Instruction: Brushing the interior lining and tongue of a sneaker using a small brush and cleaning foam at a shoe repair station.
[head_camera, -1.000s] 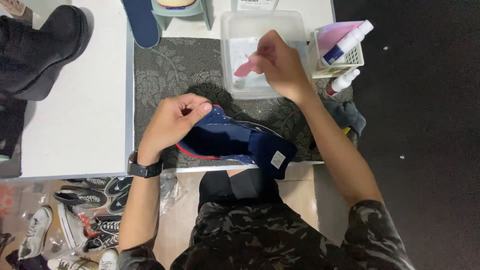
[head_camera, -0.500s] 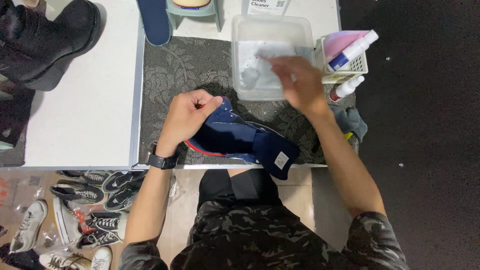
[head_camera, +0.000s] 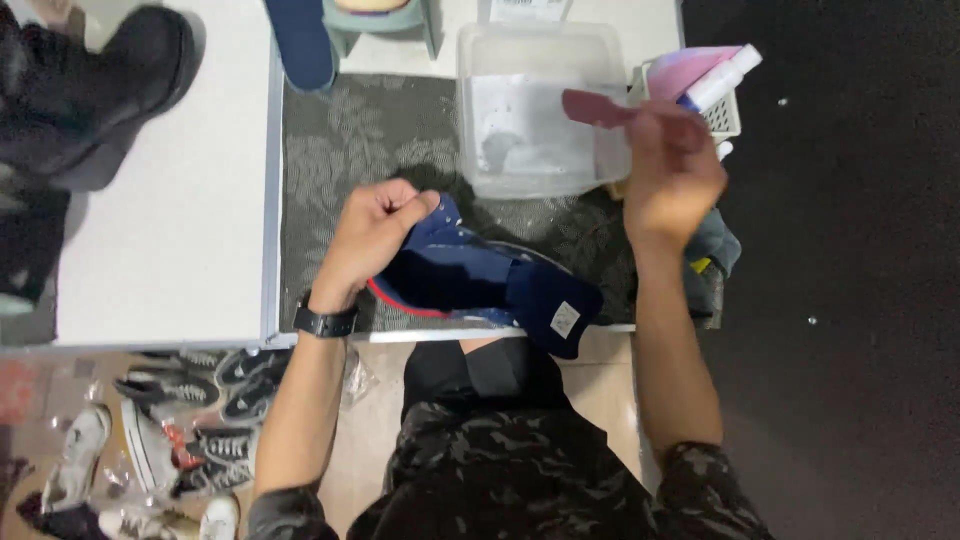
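Navy shoe (head_camera: 480, 285) lies tilted on the grey patterned mat (head_camera: 340, 130) at the counter's near edge, and your left hand (head_camera: 375, 235) has its grip closed on the shoe's upper end. Your right hand (head_camera: 670, 175) is raised well apart from the shoe, its grip pinched on a dark red brush (head_camera: 595, 108) over the clear plastic tub (head_camera: 540, 105).

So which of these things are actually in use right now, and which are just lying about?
In use:
left hand gripping the navy shoe
right hand holding the reddish brush
clear tub

Lying about:
black boot
spray bottle
shoes on the floor
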